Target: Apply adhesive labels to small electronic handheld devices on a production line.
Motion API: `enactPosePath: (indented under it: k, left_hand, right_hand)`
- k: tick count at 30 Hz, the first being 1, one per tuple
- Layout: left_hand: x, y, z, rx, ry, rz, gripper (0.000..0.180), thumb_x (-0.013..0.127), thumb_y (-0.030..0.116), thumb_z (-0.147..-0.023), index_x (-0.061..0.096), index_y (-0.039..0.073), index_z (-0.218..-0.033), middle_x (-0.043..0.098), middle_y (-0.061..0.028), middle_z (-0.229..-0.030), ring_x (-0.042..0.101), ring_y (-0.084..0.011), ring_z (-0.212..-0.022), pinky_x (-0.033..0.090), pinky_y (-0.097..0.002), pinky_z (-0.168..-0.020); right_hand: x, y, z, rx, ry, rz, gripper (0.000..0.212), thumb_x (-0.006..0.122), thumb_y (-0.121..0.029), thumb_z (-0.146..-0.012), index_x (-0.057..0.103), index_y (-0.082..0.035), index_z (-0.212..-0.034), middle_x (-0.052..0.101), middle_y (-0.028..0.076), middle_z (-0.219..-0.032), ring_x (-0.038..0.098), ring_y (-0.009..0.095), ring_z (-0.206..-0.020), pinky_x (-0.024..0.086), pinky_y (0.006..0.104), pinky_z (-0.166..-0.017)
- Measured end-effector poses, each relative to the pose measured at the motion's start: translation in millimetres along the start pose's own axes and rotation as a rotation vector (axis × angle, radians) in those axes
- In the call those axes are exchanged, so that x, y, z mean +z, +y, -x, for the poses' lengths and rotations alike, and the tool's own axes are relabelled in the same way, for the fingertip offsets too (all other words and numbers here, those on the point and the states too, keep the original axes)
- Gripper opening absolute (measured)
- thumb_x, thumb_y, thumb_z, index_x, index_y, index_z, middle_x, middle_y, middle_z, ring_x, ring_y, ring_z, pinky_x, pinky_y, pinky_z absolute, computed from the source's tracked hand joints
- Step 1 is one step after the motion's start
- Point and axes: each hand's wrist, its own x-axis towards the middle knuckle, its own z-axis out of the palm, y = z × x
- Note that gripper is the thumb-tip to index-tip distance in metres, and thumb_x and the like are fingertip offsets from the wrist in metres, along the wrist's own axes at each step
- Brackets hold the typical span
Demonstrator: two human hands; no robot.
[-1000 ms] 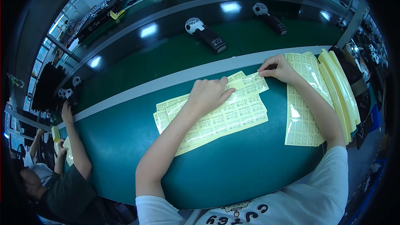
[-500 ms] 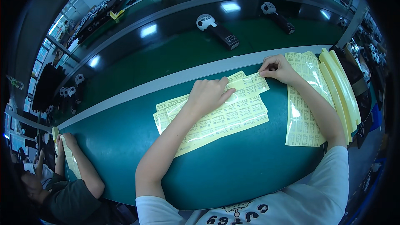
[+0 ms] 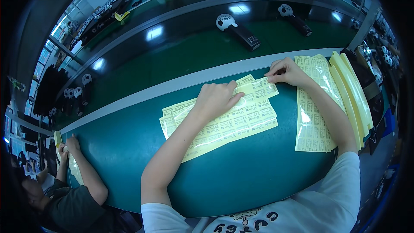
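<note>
On the green worktop [image 3: 125, 159], beside a belt [image 3: 172, 56] bearing ball-topped devices [image 3: 245, 37], yellow label sheets [image 3: 250, 118] lie under the left hand [image 3: 215, 99], thumb apart from bent fingers, the right hand [image 3: 288, 71] pinching one corner in closed fingers.

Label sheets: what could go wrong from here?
1. The right hand pinches a corner of the upper sheet: a hard pull might crease or tear it.
2. The upper sheet overlaps the lower sheet unevenly under the left hand: if that lifts, they could slide.
3. The right forearm crosses over the right stack: a bump might shift it.
</note>
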Motion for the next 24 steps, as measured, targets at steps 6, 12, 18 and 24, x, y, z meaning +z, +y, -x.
enactPosePath:
  k: [6,12,18,24]
  left_hand:
    - [0.4,-1.1,0.1,-0.001,-0.006,0.006,0.038,0.05,0.039,-0.086,0.056,0.002,-0.08,0.06,-0.0122,-0.062,0.057,-0.0285,-0.053,0.043,-0.0391,-0.05]
    - [0.4,-1.0,-0.1,-0.002,-0.014,-0.004,0.038,0.05,0.039,-0.086,0.055,0.002,-0.08,0.061,-0.0125,-0.062,0.057,-0.029,-0.054,0.044,-0.0391,-0.05]
    - [-0.1,-0.5,0.0,-0.004,-0.015,-0.004,0.038,0.05,0.039,-0.086,0.056,0.002,-0.08,0.06,-0.0124,-0.062,0.058,-0.0288,-0.054,0.044,-0.0391,-0.051]
    - [-0.9,0.1,-0.3,-0.01,-0.016,-0.004,0.037,0.05,0.039,-0.086,0.056,0.002,-0.081,0.06,-0.0122,-0.062,0.058,-0.0285,-0.053,0.044,-0.0387,-0.051]
  right_hand:
    - [2.4,-2.8,0.2,0.043,0.041,-0.098,0.01,0.073,0.001,-0.067,0.07,0.0,-0.077,0.06,0.005,-0.065,0.051,0.009,-0.054,0.035,0.0206,-0.05]
    - [5.3,-10.1,1.4,0.117,0.08,-0.121,0.01,0.072,0.005,-0.066,0.07,0.002,-0.075,0.059,0.005,-0.061,0.048,0.008,-0.044,0.034,0.0199,-0.045]
    - [6.8,-10.1,2.3,0.144,0.11,-0.134,0.006,0.072,0.005,-0.066,0.068,0.002,-0.07,0.059,0.005,-0.06,0.049,0.008,-0.044,0.035,0.0186,-0.044]
    - [5.6,-7.2,1.3,0.137,0.093,-0.132,0.007,0.072,0.004,-0.067,0.066,0.0,-0.065,0.06,0.005,-0.061,0.05,0.007,-0.046,0.036,0.0177,-0.045]
